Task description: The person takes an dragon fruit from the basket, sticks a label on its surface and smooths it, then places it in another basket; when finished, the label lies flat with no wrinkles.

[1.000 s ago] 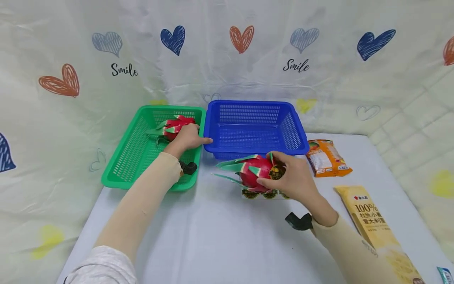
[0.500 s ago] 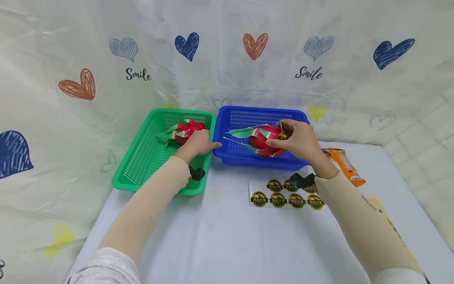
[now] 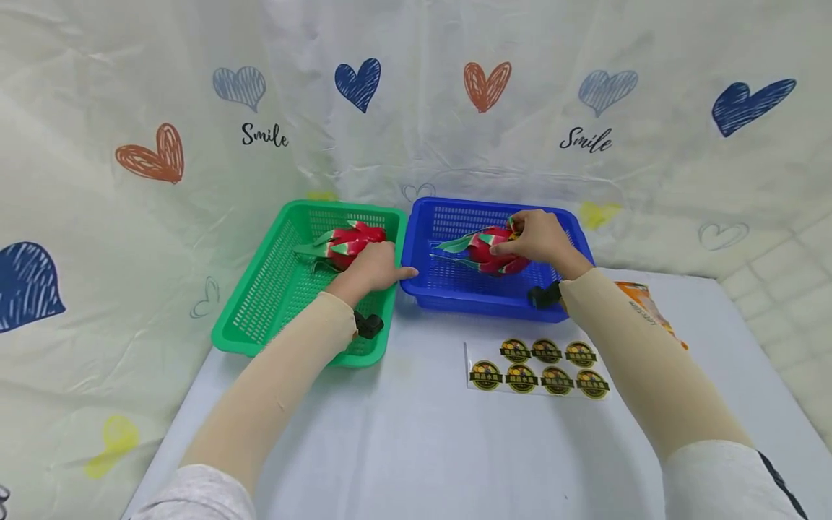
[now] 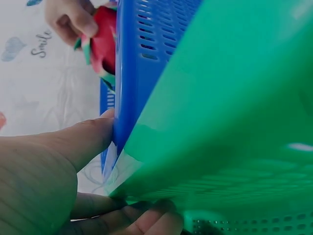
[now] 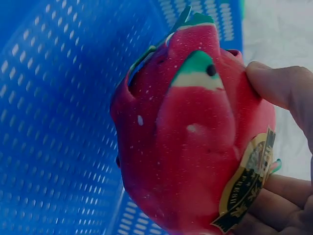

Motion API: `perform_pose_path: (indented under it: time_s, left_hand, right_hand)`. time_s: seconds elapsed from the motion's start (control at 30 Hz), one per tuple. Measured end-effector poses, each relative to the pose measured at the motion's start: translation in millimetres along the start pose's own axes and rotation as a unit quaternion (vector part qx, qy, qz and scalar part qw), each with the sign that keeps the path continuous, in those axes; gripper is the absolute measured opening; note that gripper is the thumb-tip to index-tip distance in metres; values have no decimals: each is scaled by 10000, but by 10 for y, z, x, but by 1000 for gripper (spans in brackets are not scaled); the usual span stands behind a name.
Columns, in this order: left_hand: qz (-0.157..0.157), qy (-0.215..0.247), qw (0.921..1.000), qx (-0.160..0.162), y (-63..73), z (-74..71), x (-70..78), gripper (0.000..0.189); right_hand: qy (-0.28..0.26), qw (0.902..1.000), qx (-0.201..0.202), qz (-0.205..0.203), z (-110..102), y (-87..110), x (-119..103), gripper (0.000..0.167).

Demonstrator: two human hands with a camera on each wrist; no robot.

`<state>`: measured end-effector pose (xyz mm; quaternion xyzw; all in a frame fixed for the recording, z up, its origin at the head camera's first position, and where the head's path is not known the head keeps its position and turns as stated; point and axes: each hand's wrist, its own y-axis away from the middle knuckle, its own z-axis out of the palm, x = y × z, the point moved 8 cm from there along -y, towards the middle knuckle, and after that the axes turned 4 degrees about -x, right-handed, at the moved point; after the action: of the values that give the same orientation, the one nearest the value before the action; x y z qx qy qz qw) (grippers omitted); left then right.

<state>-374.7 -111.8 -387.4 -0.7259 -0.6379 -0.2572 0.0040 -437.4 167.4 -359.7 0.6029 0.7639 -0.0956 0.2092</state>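
My right hand holds a red dragon fruit with green-tipped scales, inside the blue basket. The right wrist view shows the thumb on one side of this fruit and curled fingers on the other. A black and gold sticker is on its skin by the fingers. My left hand straddles the right rim of the green basket, fingers on the inner side. Its thumb reaches to the blue basket's rim. Beside that hand, a second dragon fruit lies in the green basket, partly covered.
A sheet of round black and gold stickers lies on the white table before the blue basket. An orange packet shows behind the right forearm. The baskets stand side by side near the heart-printed backdrop.
My right hand has carried the dragon fruit away from me, from over the sticker sheet into the blue basket. The sheet is now uncovered. The left hand keeps its place; the head view has shifted.
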Motion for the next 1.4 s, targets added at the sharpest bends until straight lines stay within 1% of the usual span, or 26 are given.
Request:
perform_pose_path:
  time_s: [0.07, 0.17, 0.23, 0.37, 0.47, 0.7, 0.8, 0.97, 1.2, 1.4]
  left_hand:
    - [7, -1, 10000, 53, -2, -12, 12, 70]
    - [7, 18, 10000, 88, -2, -24, 21, 65]
    - [6, 22, 10000, 79, 1, -25, 24, 63]
    - [14, -3, 10000, 42, 9, -20, 21, 62]
    - [11, -16, 10000, 50, 17, -23, 23, 63]
    - [-20, 57, 10000, 52, 34, -28, 38, 57]
    - [-6, 94, 9999, 50, 34, -24, 41, 57]
    - [-28, 29, 10000, 52, 23, -10, 28, 59]
    - [6, -21, 10000, 27, 25, -4, 44, 55]
    - [-39, -28, 10000, 10, 36, -18, 50, 65]
  right_hand:
    - [68, 10000, -60, 39, 16, -69, 28, 60]
    - [195, 9996, -177, 105, 64, -161, 83, 58]
    - [187, 9991, -337, 173, 112, -208, 127, 63]
    - [43, 9975, -608, 349, 186, -279, 197, 82]
    - [-68, 9969, -641, 460, 193, -317, 230, 86]
    - [-161, 9950, -725, 668, 204, -390, 304, 91]
    - [-200, 9943, -828, 641, 236, -397, 320, 91]
    - [-102, 9943, -951, 470, 261, -386, 312, 92]
    - [-260, 9935, -963, 551, 212, -319, 301, 91]
    - [-313, 9937, -945, 516, 156, -270, 331, 90]
